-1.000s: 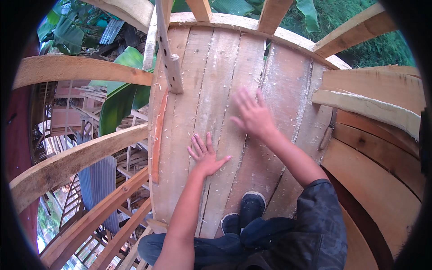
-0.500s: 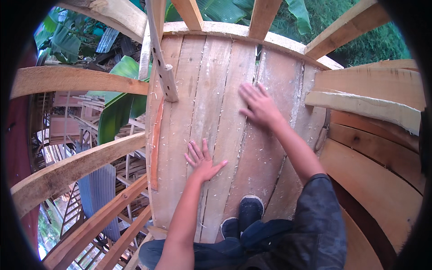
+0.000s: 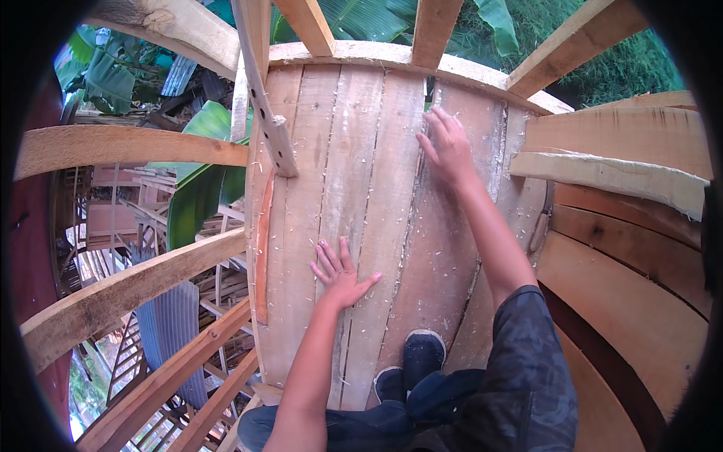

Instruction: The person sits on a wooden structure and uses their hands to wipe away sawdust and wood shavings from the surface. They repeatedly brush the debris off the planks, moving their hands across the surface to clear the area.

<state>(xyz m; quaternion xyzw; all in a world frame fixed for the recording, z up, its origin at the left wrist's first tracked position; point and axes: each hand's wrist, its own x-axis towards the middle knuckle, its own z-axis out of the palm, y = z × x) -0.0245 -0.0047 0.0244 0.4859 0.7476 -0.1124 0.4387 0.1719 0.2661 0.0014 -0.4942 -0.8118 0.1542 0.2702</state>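
My left hand (image 3: 341, 277) lies flat with fingers spread on the plank floor (image 3: 301, 331). It holds nothing. Farther forward and to the right, my right hand (image 3: 446, 145) is over the boards near a gap between two planks, its fingers loosely extended and nothing visible in them. Whether its palm touches the wood cannot be made out. Pale wood shavings and dust are scattered over the boards around both hands. My two dark shoes stand on the planks below.
A wooden post with holes (image 3: 271, 128) rises at the far left. A reddish wood strip (image 3: 263, 248) lies along the left edge, beyond which the drop shows lumber and corrugated sheets. A wooden-handled tool (image 3: 540, 228) lies at the right, beside stacked boards (image 3: 617, 181). Beams frame the far edge.
My right hand has moved forward and slightly right across the boards. My left hand stays in place on the planks.
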